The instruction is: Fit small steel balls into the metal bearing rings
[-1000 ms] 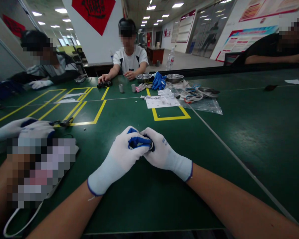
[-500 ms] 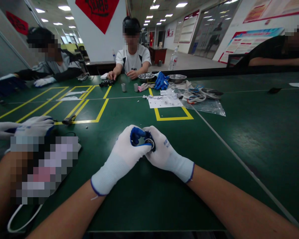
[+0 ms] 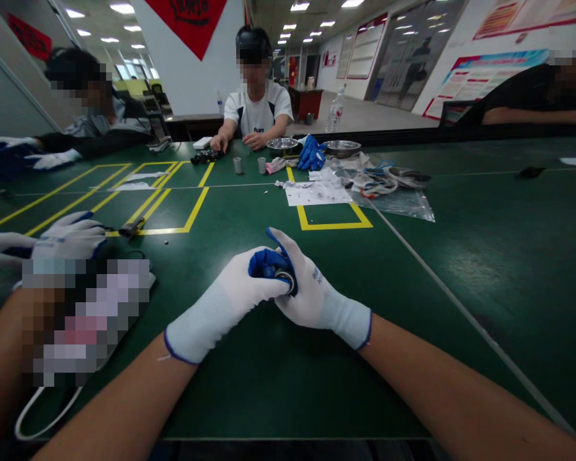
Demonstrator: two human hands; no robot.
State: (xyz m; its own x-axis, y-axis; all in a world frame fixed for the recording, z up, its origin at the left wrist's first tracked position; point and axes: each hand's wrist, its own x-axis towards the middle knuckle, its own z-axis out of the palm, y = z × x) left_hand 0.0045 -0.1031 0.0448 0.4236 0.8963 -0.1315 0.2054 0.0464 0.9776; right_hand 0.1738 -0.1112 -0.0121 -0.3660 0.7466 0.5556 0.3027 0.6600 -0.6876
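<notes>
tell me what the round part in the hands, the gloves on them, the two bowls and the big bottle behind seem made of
Round part: probably metal, from its bright rim; mostly hidden.
Gloves: white knit-looking fabric, with a blue, perhaps rubbery coating inside.
Bowls: likely polished steel, given their silvery glints.
Bottle: probably clear plastic; it's see-through.

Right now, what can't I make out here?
Head view: most of the round part, hidden by the left hand and right hand.
Head view: the tiny bit on the table, too small to identify.
Head view: the far-right person, cut off by the edge.
</notes>
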